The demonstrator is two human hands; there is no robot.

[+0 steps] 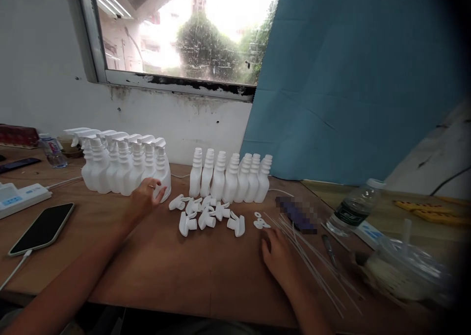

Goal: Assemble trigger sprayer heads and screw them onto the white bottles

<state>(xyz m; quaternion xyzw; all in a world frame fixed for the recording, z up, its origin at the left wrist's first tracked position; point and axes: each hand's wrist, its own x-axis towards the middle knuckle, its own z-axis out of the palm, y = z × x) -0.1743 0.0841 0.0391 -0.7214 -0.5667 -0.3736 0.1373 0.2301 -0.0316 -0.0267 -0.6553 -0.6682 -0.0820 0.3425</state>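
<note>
My left hand (144,199) rests against the base of the nearest white spray bottle with trigger cap (162,170), fingers spread; a ring shows on one finger. That bottle ends a row of several capped bottles (110,163). My right hand (279,254) lies flat on the wooden table (184,271), fingers extended, beside a bundle of thin clear dip tubes (312,261). Between the hands lies a pile of loose white trigger heads (206,215). Several uncapped white bottles (231,178) stand behind them. Small white rings (260,222) lie just ahead of my right hand.
A phone (42,227) on a charging cable lies at the left, near a white power strip (20,197). A clear water bottle (349,210) lies at the right, beside a plastic cup with straw (408,266). Blue sheet (349,80) hangs behind.
</note>
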